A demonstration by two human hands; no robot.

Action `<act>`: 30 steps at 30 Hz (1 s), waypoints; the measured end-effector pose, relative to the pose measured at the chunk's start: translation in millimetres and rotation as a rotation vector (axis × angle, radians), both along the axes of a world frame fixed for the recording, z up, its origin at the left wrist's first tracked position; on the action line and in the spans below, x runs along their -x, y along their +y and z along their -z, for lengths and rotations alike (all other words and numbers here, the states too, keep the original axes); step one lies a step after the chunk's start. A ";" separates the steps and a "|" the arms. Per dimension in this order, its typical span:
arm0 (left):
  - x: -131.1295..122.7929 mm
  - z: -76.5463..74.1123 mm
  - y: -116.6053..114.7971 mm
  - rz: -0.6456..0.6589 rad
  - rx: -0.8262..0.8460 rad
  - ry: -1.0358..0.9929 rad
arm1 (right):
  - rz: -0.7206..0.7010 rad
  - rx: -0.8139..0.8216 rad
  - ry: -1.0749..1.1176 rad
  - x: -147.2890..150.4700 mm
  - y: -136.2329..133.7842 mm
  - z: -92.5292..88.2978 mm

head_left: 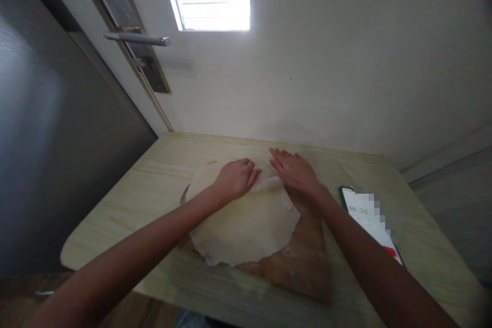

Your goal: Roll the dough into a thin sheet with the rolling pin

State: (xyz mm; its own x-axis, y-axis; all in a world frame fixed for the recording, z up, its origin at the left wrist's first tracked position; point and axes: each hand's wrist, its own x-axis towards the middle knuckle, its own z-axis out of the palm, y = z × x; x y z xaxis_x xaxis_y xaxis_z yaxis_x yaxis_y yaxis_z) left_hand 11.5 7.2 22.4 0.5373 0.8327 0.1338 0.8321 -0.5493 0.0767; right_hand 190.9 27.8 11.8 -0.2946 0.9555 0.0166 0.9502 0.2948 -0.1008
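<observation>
A wide, thin sheet of pale dough (242, 228) with a ragged edge lies over a wooden board (305, 269). My left hand (236, 178) is on the far part of the sheet, its fingers curled in and its thumb pointing right; the fingertips are partly hidden. Across a small gap, my right hand (294, 170) rests at the sheet's far right edge with its fingers stretched forward and its thumb against the dough. Between the hands the dough shows a raised fold or ridge.
A phone (363, 205) showing a timer lies to the right on the light wood table (146, 184). A thin curved metal edge (183, 195) peeks out left of the dough. Behind the table stands a white door (326, 61) with a metal handle (138, 38).
</observation>
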 end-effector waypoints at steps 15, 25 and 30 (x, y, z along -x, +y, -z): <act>-7.1 4.5 -25.6 -0.096 -0.094 0.003 | 0.036 -0.038 -0.043 -4.2 -22.5 -0.2; -22.5 18.1 -86.9 -0.132 -0.202 0.046 | -0.016 -0.123 0.025 -23.6 -80.1 1.3; -29.4 19.2 -107.2 -0.154 -0.196 0.075 | -0.039 -0.164 0.023 -33.0 -98.1 7.1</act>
